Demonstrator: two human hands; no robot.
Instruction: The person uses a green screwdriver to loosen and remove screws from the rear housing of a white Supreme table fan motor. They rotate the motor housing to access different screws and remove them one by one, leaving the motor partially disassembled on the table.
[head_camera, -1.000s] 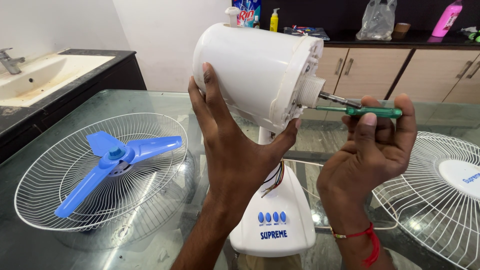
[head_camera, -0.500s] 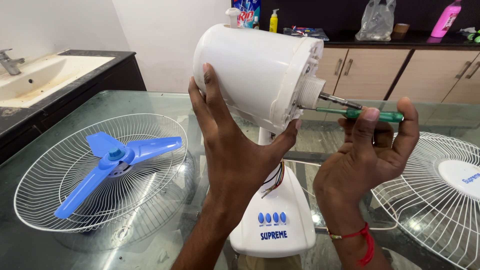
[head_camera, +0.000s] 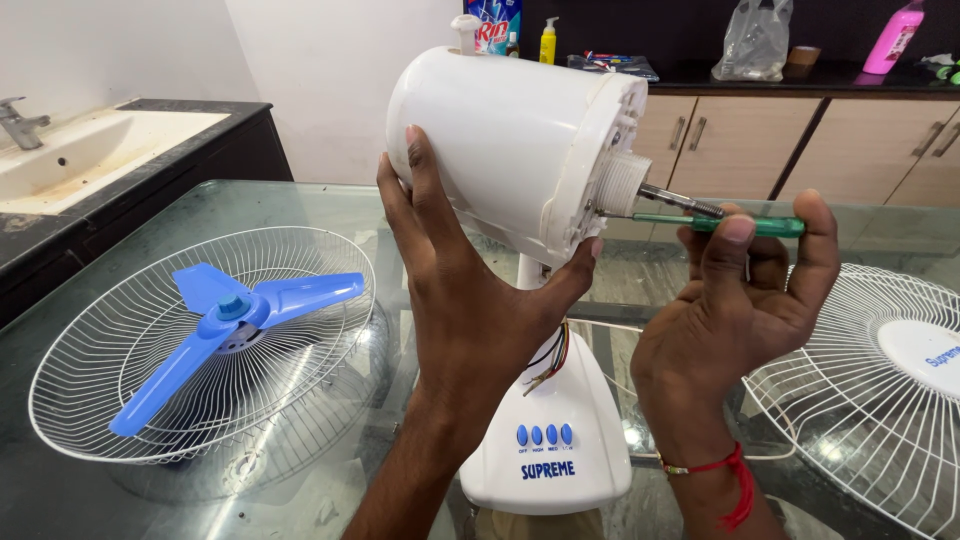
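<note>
A glass-topped counter (head_camera: 300, 205) carried a round white wire fan guard (head_camera: 200, 345) holding a blue three-bladed plastic propeller (head_camera: 225, 325). At the middle stood a white plastic fan base (head_camera: 545, 430), its white rounded motor housing (head_camera: 510, 140) cupped underneath by the left hand (head_camera: 470, 290), fingers wrapped around it. The right hand (head_camera: 745, 300) gripped a green-handled screwdriver (head_camera: 740, 224), whose tip met the housing's front face.

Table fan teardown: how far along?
Done: blue blade lies in one wire guard, the other guard set aside. In hand: left hand steadies motor housing; right hand works green screwdriver at its face. Left: housing unopened.
</note>
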